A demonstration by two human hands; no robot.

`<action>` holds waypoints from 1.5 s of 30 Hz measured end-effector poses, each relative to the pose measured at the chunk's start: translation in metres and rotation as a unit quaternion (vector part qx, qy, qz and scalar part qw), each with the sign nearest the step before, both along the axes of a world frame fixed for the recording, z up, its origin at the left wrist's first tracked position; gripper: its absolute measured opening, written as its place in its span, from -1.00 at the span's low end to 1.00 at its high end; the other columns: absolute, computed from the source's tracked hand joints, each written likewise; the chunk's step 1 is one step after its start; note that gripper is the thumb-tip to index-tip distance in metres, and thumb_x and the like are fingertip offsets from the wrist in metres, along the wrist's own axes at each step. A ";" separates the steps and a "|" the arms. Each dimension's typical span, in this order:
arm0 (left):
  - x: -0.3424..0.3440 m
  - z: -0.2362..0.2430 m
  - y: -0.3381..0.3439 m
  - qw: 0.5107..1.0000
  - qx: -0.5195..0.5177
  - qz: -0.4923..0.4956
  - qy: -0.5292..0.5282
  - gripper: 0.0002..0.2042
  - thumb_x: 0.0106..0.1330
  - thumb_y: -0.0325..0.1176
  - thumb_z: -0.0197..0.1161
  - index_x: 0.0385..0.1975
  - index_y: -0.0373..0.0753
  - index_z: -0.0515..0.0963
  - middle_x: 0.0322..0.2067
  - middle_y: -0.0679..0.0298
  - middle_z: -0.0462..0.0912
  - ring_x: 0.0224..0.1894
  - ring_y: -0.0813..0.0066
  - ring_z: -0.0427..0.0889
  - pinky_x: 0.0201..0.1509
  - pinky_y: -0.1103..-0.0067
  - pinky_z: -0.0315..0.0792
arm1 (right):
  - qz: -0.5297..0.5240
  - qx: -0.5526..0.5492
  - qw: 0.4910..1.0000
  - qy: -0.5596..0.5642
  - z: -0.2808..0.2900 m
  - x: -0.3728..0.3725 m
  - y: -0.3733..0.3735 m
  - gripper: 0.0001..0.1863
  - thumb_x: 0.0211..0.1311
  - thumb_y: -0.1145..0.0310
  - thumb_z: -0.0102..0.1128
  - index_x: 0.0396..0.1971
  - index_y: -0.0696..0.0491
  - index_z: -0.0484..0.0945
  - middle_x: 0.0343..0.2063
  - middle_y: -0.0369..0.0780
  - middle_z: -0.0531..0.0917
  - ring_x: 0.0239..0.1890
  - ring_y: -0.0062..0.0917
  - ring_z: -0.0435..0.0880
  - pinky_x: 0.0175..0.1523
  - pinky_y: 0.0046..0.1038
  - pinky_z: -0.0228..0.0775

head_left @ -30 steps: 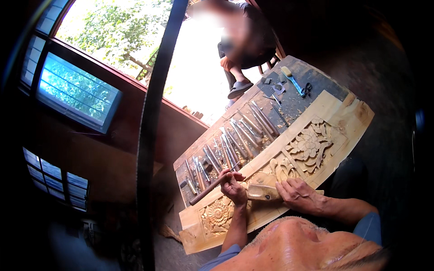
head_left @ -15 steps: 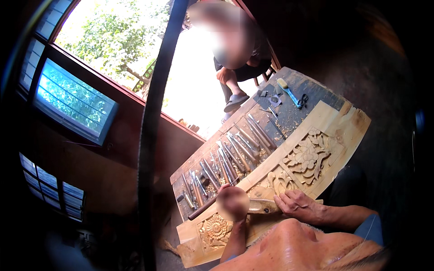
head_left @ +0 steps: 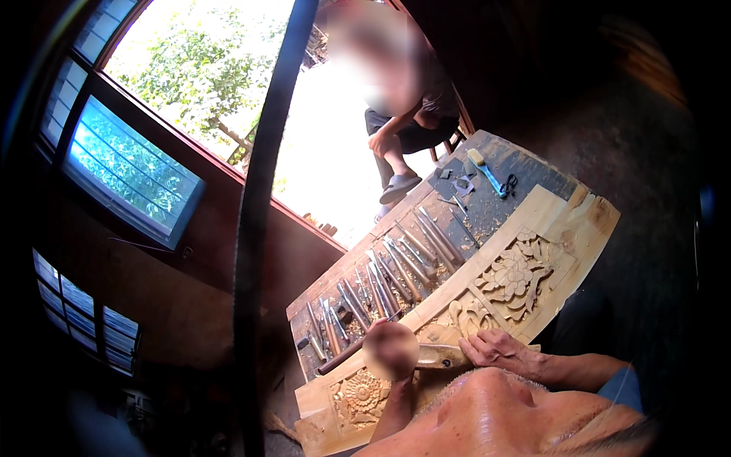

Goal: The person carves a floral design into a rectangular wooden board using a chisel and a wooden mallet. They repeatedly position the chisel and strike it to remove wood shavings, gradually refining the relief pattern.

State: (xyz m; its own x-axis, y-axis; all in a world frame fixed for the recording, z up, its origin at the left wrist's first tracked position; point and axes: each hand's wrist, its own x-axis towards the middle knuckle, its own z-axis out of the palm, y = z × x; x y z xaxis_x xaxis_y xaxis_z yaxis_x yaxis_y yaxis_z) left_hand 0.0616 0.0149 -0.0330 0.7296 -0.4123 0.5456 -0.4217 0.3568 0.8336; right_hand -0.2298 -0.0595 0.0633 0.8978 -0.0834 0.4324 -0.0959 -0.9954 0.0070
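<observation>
A long pale wooden board [head_left: 525,314] lies across the bench, carved with flowers and leaves in relief. My left hand [head_left: 391,350] is over its near left part, blurred so that most fingers are hidden. A dark wooden tool handle [head_left: 341,358] runs up to this hand from the left. Between my hands lies a smooth, light brown wooden piece [head_left: 440,356] with a dark spot; whether either hand grips it I cannot tell. My right hand [head_left: 496,349] rests at the board with fingers curled, just below a carved leaf scroll [head_left: 470,316]. What its fingers hold is hidden.
Several chisels [head_left: 400,263] lie in a row on the bench [head_left: 544,161] beyond the board, among wood shavings. A blue-handled brush [head_left: 487,174] lies at the far end. Someone in dark clothes [head_left: 415,135] sits beyond the bench by the bright doorway.
The view has shifted slightly, so the bench's far end sits lower. My right hand has drawn a little nearer to me; my left hand shows almost no movement.
</observation>
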 end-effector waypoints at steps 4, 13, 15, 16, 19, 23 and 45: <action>-0.004 0.003 -0.002 1.000 -0.002 -0.005 0.027 -0.79 0.65 -0.29 0.07 0.04 -0.30 0.46 -0.55 0.26 0.60 -0.58 0.57 0.57 -0.48 0.65 0.55 | -0.001 -0.009 1.000 -0.008 0.002 -0.001 0.000 -0.28 0.05 0.24 0.18 0.16 0.47 0.48 -0.25 -0.04 0.64 -0.19 -0.27 0.64 -0.10 -0.34 0.47; -0.009 0.012 -0.002 0.997 0.044 0.012 -0.057 -0.81 0.67 -0.31 0.02 0.05 -0.28 0.46 -0.54 0.30 0.57 -0.53 0.60 0.56 -0.41 0.65 0.52 | -0.043 0.052 0.998 0.000 -0.018 0.010 0.001 -0.52 0.00 0.33 0.25 -0.04 0.26 0.62 -0.47 -0.26 0.53 -0.38 -0.45 0.55 -0.26 -0.42 0.44; -0.011 0.017 0.001 0.998 0.045 0.004 -0.033 -0.81 0.67 -0.32 0.00 0.05 -0.28 0.46 -0.54 0.30 0.55 -0.51 0.60 0.56 -0.40 0.64 0.52 | -0.041 0.061 0.997 0.025 -0.021 0.013 0.001 -0.53 0.01 0.33 0.23 -0.06 0.27 0.62 -0.43 -0.20 0.56 -0.33 -0.42 0.58 -0.22 -0.41 0.45; -0.015 0.023 0.000 0.999 0.046 0.004 -0.024 -0.81 0.67 -0.32 0.00 0.04 -0.28 0.46 -0.55 0.31 0.55 -0.52 0.60 0.54 -0.39 0.64 0.51 | -0.046 0.062 0.997 0.015 -0.020 0.014 0.002 -0.54 0.01 0.33 0.23 -0.07 0.28 0.62 -0.43 -0.20 0.57 -0.33 -0.42 0.58 -0.22 -0.41 0.45; -0.036 0.045 -0.001 0.997 0.063 -0.012 0.037 -0.82 0.67 -0.34 -0.02 0.02 -0.29 0.45 -0.57 0.30 0.55 -0.53 0.59 0.51 -0.38 0.64 0.48 | -0.038 0.107 0.993 0.039 -0.025 0.013 0.001 -0.54 0.05 0.39 0.20 -0.02 0.30 0.63 -0.37 -0.19 0.62 -0.30 -0.41 0.61 -0.18 -0.43 0.47; -0.023 0.034 0.003 0.995 0.080 0.006 -0.066 -0.80 0.68 -0.31 -0.01 0.04 -0.30 0.45 -0.57 0.27 0.57 -0.54 0.57 0.55 -0.40 0.63 0.48 | -0.056 0.048 0.997 -0.002 -0.022 0.016 0.002 -0.51 0.01 0.39 0.25 -0.01 0.29 0.64 -0.33 -0.15 0.65 -0.26 -0.40 0.64 -0.15 -0.41 0.51; -0.028 0.048 0.001 0.999 0.048 -0.013 0.006 -0.80 0.67 -0.29 0.04 0.04 -0.29 0.46 -0.53 0.27 0.61 -0.53 0.57 0.59 -0.40 0.64 0.49 | -0.125 0.359 0.918 -0.112 0.009 0.010 -0.013 -0.37 -0.10 0.38 0.60 0.05 0.14 0.56 -0.40 -0.03 0.71 -0.37 -0.11 0.74 -0.27 -0.23 0.58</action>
